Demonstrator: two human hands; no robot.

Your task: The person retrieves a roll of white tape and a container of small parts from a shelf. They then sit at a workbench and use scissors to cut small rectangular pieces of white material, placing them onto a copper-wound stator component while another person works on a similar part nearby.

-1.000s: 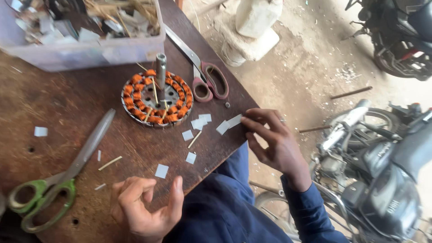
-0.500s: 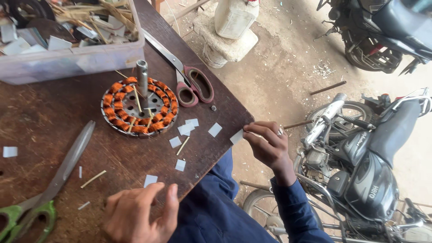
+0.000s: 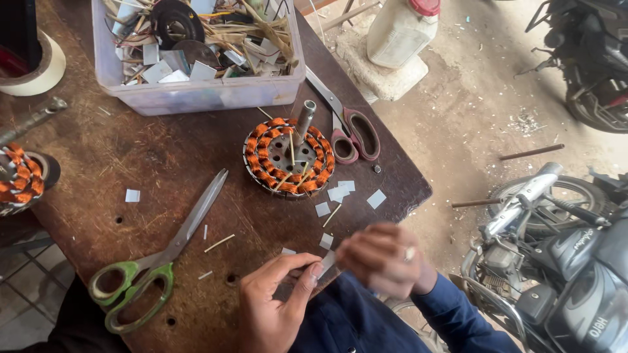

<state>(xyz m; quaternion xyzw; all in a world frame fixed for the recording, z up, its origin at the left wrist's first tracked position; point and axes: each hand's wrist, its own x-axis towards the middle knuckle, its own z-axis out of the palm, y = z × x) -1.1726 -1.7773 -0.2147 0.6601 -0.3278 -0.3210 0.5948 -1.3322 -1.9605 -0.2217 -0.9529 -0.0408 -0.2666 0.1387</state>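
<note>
My left hand [image 3: 275, 307] and my right hand [image 3: 383, 258] meet at the near edge of the brown wooden table [image 3: 163, 163]. Together they pinch a small pale paper slip [image 3: 326, 265], each at one end. The right hand is blurred and wears a ring. Beyond the hands stands a round motor stator [image 3: 288, 157] with orange copper windings and a steel shaft. Thin sticks poke out of its slots. Several cut paper slips [image 3: 339, 193] lie between the stator and my hands.
Green-handled scissors [image 3: 150, 261] lie to the left and maroon-handled scissors [image 3: 350, 134] right of the stator. A clear plastic box [image 3: 196, 91] of scraps stands at the back. A second wound stator [image 3: 19, 176] is at the left edge. Motorbikes [image 3: 562, 261] are parked on the right, and a white jug [image 3: 402, 33] stands on the floor.
My right hand came in from the table's right edge with a slip and met my left hand, which lifted off the table and pinched it. The view shifted right and down.
</note>
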